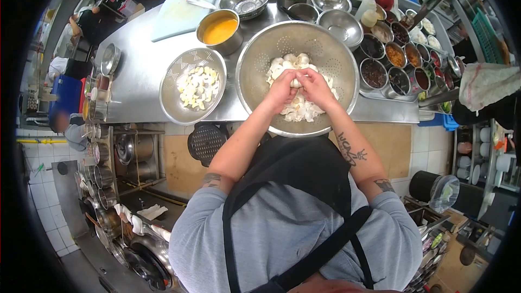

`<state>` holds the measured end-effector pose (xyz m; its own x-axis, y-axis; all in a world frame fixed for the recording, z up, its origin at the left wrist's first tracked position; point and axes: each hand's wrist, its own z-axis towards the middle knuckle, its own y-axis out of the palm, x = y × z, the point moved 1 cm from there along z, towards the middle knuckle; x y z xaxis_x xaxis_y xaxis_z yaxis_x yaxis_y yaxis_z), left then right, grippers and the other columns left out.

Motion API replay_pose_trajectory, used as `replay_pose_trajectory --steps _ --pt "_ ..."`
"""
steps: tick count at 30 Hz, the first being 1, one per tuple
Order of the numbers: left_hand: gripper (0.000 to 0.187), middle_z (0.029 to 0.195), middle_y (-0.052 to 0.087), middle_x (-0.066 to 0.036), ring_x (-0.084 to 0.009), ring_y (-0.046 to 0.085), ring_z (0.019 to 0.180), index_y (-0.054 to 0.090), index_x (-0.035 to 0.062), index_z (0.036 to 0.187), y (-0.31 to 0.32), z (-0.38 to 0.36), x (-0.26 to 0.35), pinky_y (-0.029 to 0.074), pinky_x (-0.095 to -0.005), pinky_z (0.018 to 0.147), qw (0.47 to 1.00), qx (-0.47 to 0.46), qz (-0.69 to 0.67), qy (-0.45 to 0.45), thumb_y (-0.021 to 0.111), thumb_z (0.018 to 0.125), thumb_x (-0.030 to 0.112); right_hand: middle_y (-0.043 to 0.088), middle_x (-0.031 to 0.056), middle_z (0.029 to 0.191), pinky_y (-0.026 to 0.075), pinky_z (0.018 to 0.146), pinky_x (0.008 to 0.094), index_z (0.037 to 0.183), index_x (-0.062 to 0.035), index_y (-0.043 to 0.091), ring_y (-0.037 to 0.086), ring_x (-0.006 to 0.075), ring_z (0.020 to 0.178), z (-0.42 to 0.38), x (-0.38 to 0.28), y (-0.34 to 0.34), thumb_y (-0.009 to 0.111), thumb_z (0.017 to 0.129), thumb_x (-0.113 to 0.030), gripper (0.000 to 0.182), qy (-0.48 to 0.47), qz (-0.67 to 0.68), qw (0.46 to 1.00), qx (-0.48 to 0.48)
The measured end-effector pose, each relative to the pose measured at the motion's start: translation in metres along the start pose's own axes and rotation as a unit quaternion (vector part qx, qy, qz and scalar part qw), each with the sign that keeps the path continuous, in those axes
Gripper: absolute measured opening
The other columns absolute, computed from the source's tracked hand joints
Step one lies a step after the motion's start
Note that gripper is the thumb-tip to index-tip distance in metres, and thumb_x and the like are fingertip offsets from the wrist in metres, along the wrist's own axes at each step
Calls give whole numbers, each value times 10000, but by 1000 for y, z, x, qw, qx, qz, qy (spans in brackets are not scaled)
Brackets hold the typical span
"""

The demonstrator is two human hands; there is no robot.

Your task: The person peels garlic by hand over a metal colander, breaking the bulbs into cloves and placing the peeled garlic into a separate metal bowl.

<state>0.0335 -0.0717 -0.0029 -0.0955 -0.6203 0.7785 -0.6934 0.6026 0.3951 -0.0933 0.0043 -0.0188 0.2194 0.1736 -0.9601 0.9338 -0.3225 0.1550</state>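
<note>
The big colander (255, 65) was shiny perforated metal, the counter (135, 76) brushed steel with a dull sheen. The cutting board (173, 16) looked like smooth matt plastic. A rumpled cloth (485, 84) hung nearby; the floor tiles (40, 195) were glossy white.

No print, label, brand or number can be read anywhere. Dark script is seen inked on the right forearm (351, 151), at about four o'clock from the colander (297, 77), but its letters cannot be made out.
</note>
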Motion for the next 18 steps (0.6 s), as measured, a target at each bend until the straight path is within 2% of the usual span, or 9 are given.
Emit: replay_pose_trajectory --steps 4,6,10,13,18 --pt "286 609 428 42 -57 299 462 583 146 1152 -8 5 -1 222 -227 418 997 -67 -38 -20 417 1023 340 529 -25 674 360 443 202 1041 -88 582 469 39 535 1 -2 -8 523 1025 -311 231 33 57 998 -15" --pt "290 600 411 46 -58 290 460 584 147 1162 -7 6 -3 215 -229 421 999 -42 -13 -27 416 1022 338 524 -30 661 357 440 198 1014 -97 563 461 33 524 0 -2 -5 533 1021 -319 224 34 82 996 -9" --pt "318 596 384 53 -51 274 459 593 126 1163 -1 1 0 201 -235 423 999 -26 43 -11 417 1002 337 525 -27 663 363 441 198 994 -107 539 466 37 520 -5 -4 -1 515 1028 -300 197 34 30 999 0" --pt "334 570 359 55 -56 260 456 573 154 1251 -2 1 0 197 -234 429 999 -18 35 -28 407 1019 330 533 -25 684 370 443 199 985 -105 533 476 36 537 -3 -2 -4 501 1034 -288 192 31 8 999 -4" --pt "311 617 390 47 -54 276 479 562 156 1233 1 0 0 208 -227 434 998 -48 2 -28 415 1016 323 554 -7 711 399 452 225 977 -95 535 505 53 563 -1 -3 -1 499 1036 -291 208 11 -88 995 44"
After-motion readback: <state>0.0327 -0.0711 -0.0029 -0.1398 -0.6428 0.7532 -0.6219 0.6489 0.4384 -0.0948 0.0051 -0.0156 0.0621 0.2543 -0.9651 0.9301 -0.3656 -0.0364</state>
